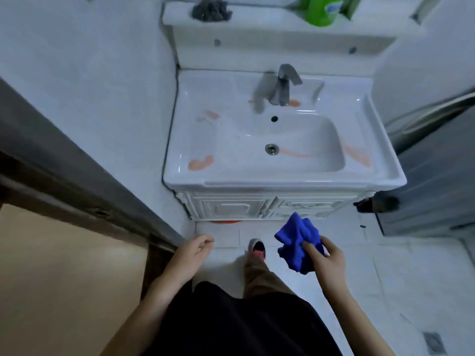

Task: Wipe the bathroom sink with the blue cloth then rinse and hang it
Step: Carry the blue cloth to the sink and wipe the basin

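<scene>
Blue cloth (299, 244), crumpled, pinched in right grip (325, 258), thumb across its front, fingers behind and mostly hidden; held in the air above white tiled floor (385, 278), well short of sink (282, 173). Left grip (191, 253) bare, loosely curled, holding nothing, beside dark door frame (77, 176). Between the two: one foot in dark shoe (257, 249), tan trouser leg, black garment at bottom edge. White ceramic sink on carved white cabinet (257, 206); orange-pink smears on rim and in basin. Grey faucet (282, 84), blurred. Drain (272, 149) and overflow hole visible. Shelf (257, 21) above: green bottle (321, 9), cut off at top; dark lumpy item (210, 10), unidentifiable. Orange object under cabinet, mostly hidden.
</scene>
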Demonstrator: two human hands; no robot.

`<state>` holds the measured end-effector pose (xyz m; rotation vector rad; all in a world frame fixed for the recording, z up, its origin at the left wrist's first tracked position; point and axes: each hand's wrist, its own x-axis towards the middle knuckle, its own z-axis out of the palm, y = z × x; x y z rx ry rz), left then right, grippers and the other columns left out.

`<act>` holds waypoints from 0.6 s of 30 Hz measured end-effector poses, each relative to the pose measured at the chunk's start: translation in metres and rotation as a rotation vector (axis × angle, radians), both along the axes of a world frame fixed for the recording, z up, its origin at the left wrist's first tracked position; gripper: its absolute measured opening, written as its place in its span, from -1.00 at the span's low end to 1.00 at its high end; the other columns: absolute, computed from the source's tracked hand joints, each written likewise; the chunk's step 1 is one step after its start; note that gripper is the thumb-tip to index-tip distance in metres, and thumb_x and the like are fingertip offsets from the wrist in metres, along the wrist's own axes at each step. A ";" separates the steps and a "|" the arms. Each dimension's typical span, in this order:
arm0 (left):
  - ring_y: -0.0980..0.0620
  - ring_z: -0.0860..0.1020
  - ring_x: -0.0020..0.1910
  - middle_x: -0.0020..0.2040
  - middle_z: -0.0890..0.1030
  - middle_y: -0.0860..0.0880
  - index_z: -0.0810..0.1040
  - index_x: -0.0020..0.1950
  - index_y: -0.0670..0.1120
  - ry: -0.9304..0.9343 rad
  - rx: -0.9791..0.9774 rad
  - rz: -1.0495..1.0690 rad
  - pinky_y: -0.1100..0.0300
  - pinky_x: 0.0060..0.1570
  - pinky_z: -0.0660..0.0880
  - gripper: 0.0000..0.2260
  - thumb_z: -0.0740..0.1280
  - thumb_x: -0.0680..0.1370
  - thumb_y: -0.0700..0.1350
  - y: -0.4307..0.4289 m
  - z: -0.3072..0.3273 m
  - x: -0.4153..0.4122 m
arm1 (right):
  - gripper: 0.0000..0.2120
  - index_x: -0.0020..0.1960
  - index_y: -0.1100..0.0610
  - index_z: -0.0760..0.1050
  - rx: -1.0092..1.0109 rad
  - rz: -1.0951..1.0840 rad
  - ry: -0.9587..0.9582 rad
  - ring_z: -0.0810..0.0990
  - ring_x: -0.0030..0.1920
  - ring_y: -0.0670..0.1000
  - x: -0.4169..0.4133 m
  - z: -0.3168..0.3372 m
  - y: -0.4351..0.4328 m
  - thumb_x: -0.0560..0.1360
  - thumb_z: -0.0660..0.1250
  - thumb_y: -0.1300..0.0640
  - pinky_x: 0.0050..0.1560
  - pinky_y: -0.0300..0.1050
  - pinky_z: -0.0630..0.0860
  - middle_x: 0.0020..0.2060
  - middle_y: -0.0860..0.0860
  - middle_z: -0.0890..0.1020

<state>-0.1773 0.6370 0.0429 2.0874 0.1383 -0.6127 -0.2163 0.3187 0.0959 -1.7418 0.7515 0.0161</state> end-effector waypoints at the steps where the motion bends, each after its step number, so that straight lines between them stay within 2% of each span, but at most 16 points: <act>1: 0.24 0.58 0.04 0.01 0.63 0.14 0.57 0.05 0.14 0.006 0.006 -0.009 0.47 -0.05 0.40 -0.88 0.29 0.62 -0.07 -0.008 -0.003 0.011 | -0.91 -0.13 0.10 0.62 0.009 -0.017 0.001 0.61 -0.32 0.05 0.008 -0.003 -0.008 0.45 0.42 0.28 -0.28 -0.04 0.55 -0.30 0.10 0.70; 4: 0.30 0.56 -0.02 -0.03 0.64 0.15 0.55 -0.01 0.26 -0.006 0.054 -0.007 0.44 -0.08 0.42 -0.84 0.26 0.62 -0.03 -0.029 -0.009 0.047 | -0.92 -0.13 0.13 0.62 0.040 -0.015 -0.002 0.59 -0.36 0.04 0.048 -0.007 -0.033 0.45 0.42 0.30 -0.37 -0.11 0.53 -0.32 0.11 0.68; 6: 0.31 0.55 -0.01 -0.02 0.64 0.19 0.54 0.00 0.25 -0.021 0.081 0.017 0.45 -0.08 0.40 -0.83 0.25 0.62 -0.04 -0.042 -0.003 0.073 | -0.92 -0.10 0.16 0.61 0.075 0.029 -0.001 0.57 -0.40 0.04 0.080 -0.002 -0.047 0.45 0.41 0.31 -0.45 -0.13 0.51 -0.32 0.17 0.67; 8: 0.30 0.55 0.01 -0.01 0.63 0.21 0.57 0.01 0.19 -0.063 0.085 0.053 0.49 -0.08 0.38 -0.83 0.27 0.62 -0.08 -0.054 0.006 0.102 | -0.90 -0.05 0.15 0.62 0.121 0.089 -0.020 0.58 -0.42 0.04 0.112 0.007 -0.057 0.47 0.41 0.31 -0.48 -0.10 0.50 -0.30 0.16 0.68; 11: 0.13 0.58 0.02 0.00 0.63 0.09 0.59 0.04 0.07 -0.145 0.091 0.090 0.31 -0.01 0.39 -0.87 0.29 0.62 -0.15 -0.072 0.020 0.151 | -0.87 -0.03 0.10 0.62 0.148 0.176 -0.073 0.60 -0.38 0.02 0.162 0.023 -0.070 0.48 0.41 0.29 -0.45 -0.15 0.50 -0.26 0.08 0.69; 15: 0.09 0.56 0.01 0.02 0.62 0.02 0.62 0.08 -0.04 -0.216 0.102 0.114 0.23 0.04 0.42 -0.87 0.29 0.62 -0.16 -0.094 0.040 0.210 | -0.82 0.04 0.08 0.62 0.177 0.227 -0.119 0.63 -0.32 0.01 0.221 0.043 -0.080 0.49 0.41 0.29 -0.43 -0.14 0.55 -0.16 0.07 0.71; 16: 0.07 0.55 0.01 0.02 0.62 0.01 0.62 0.10 -0.07 -0.235 0.116 0.108 0.27 0.07 0.42 -0.86 0.29 0.62 -0.16 -0.098 0.044 0.223 | -0.80 0.05 0.06 0.62 0.180 0.235 -0.134 0.65 -0.28 0.01 0.233 0.045 -0.082 0.49 0.40 0.29 -0.39 -0.12 0.57 -0.12 0.06 0.71; 18: 0.10 0.55 0.00 0.04 0.62 0.04 0.62 0.15 -0.07 -0.272 0.164 0.076 0.49 0.03 0.34 -0.83 0.28 0.62 -0.13 -0.106 0.047 0.249 | -0.79 0.03 0.04 0.62 0.167 0.256 -0.162 0.66 -0.17 0.05 0.257 0.046 -0.086 0.49 0.40 0.30 -0.28 -0.09 0.60 -0.05 0.05 0.70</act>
